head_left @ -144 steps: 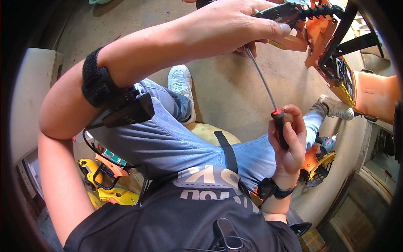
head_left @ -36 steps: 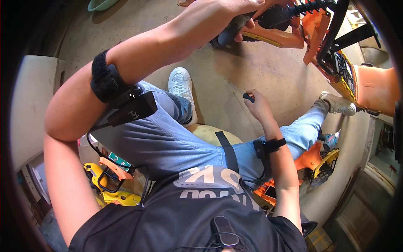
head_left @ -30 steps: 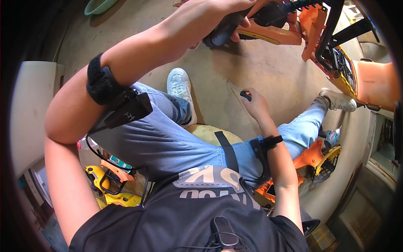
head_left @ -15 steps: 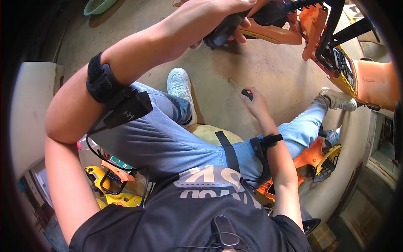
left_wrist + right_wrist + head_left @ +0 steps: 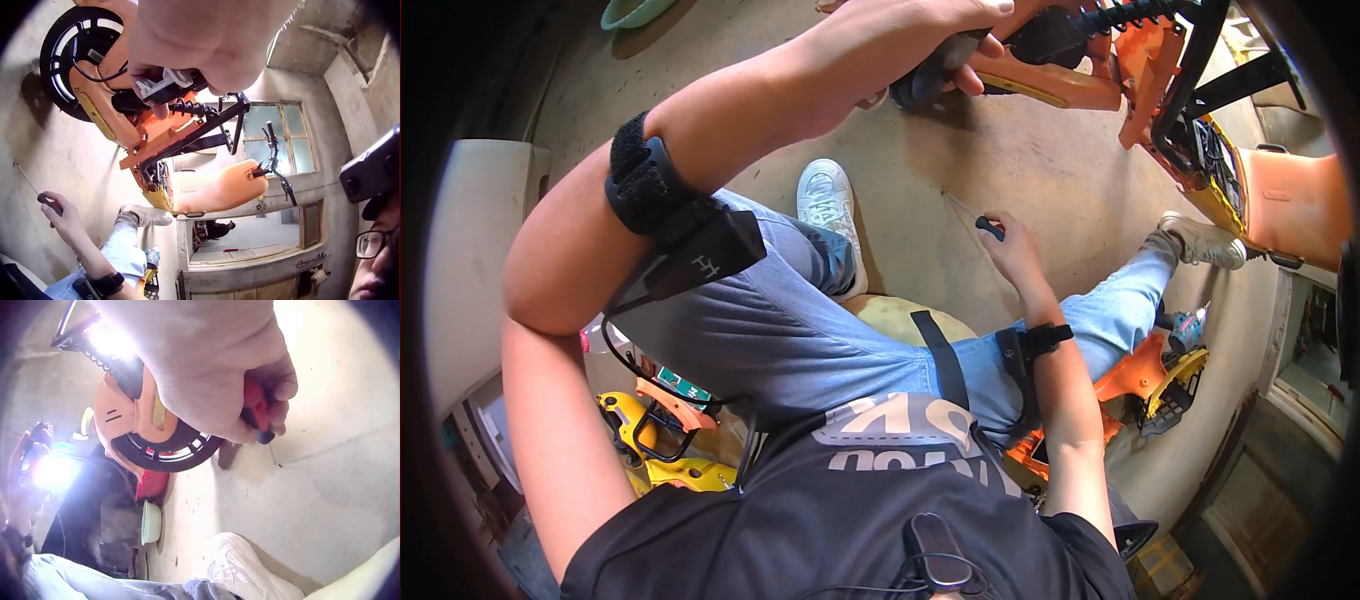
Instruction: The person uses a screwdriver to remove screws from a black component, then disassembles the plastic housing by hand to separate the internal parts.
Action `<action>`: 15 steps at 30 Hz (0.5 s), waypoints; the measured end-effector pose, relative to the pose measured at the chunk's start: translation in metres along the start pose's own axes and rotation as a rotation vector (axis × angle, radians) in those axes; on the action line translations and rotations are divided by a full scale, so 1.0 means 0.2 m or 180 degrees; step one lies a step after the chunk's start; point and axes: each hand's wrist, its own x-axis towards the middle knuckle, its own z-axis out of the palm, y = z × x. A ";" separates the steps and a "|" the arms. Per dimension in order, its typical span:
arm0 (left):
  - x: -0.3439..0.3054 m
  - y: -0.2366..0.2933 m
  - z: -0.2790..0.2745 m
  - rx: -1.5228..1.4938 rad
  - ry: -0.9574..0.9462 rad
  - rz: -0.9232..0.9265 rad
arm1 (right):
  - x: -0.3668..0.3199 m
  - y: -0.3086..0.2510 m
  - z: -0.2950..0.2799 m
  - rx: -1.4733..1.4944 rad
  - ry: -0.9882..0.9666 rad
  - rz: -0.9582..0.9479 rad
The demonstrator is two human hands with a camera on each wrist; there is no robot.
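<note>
My right hand [image 5: 1012, 248] is low over the concrete floor and grips a screwdriver [image 5: 991, 229] by its red and black handle. Its thin shaft points away along the floor, and in the right wrist view the tip is right at a tiny dark speck [image 5: 279, 465]. Up at the top of the head view, my left hand [image 5: 920, 35] holds a rounded black part [image 5: 930, 82]. In the left wrist view this part shows a pale grey bracket [image 5: 167, 82]. A bright light [image 5: 55, 472] glares beside it in the right wrist view.
An orange electric scooter [image 5: 215, 187] with exposed frame and shock absorber stands ahead to the right. Yellow covers [image 5: 690, 472] lie at left. Orange and yellow panels [image 5: 1135, 368] and a teal power drill [image 5: 1190, 328] lie at right. A pale green basin [image 5: 635, 10] sits far left.
The screwdriver was up by the part in my left hand; my right hand has since lowered it to the floor. The left hand has turned the black part. Little moved in the last second.
</note>
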 end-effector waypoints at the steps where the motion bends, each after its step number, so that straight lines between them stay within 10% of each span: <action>1: -0.02 0.02 0.00 0.0002 0.0004 -0.0003 | 0.00 0.01 0.01 -0.0040 0.0023 -0.0036; 15: 0.01 -0.02 -0.01 0.0079 -0.0026 -0.0202 | 0.01 0.03 0.03 -0.0107 0.0053 0.0017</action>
